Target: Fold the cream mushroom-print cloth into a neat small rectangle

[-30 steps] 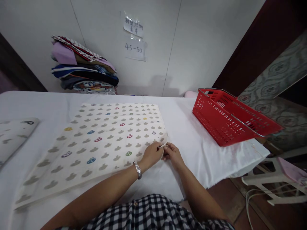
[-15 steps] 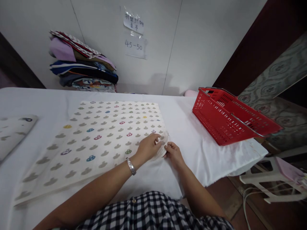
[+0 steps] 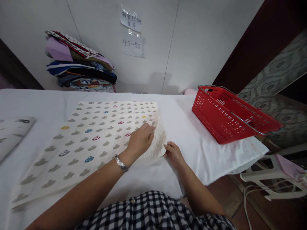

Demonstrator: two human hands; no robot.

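Observation:
A white patterned cloth [image 3: 79, 140] with grey and coloured mushroom-like motifs lies folded in layers on the table. My left hand [image 3: 141, 138], with a silver bangle at the wrist, is closed on the cloth's upper layer near the right end. It holds that layer raised and turned back to the left, baring a plain cream side [image 3: 158, 140]. My right hand [image 3: 174, 154] pinches the lower layer's near right corner between thumb and fingers. Part of the cloth's near edge is hidden behind my left forearm.
A red plastic basket [image 3: 216, 118] with metal handles stands at the table's right. Another folded cloth [image 3: 14, 132] lies at the left edge. Behind the white-covered table [image 3: 182, 127], folded fabrics [image 3: 81, 60] are piled against the wall. A stool [image 3: 271, 175] stands at lower right.
My left hand has moved left and slightly up, peeling the upper layer back from the right end. My right hand stays at the corner.

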